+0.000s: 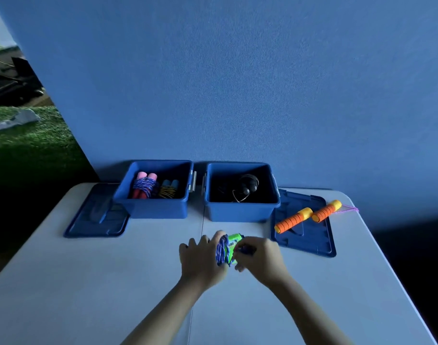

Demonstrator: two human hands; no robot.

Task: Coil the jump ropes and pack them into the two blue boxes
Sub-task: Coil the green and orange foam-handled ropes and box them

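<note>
Both hands work on a jump rope with green handles (pixel 234 241) and a blue-and-white cord (pixel 221 250) at the middle of the white table. My left hand (pixel 200 257) grips the handles with the cord wound around them. My right hand (pixel 257 255) pinches the cord's end beside the handles. The left blue box (pixel 150 207) holds a coiled rope with pink and red handles (pixel 144 186) and another with blue handles (pixel 169 189). In the right blue box (pixel 240 210) lies a dark coiled rope (pixel 246 186). A rope with orange handles (pixel 307 216) lies on the right lid.
Two blue lids lie flat on the table: one left of the boxes (pixel 96 215), one right of them (pixel 305 232). A blue wall (pixel 237 83) rises right behind the boxes. The table's right edge (pixel 392 270) drops into dark floor. Green turf (pixel 26 145) lies to the far left.
</note>
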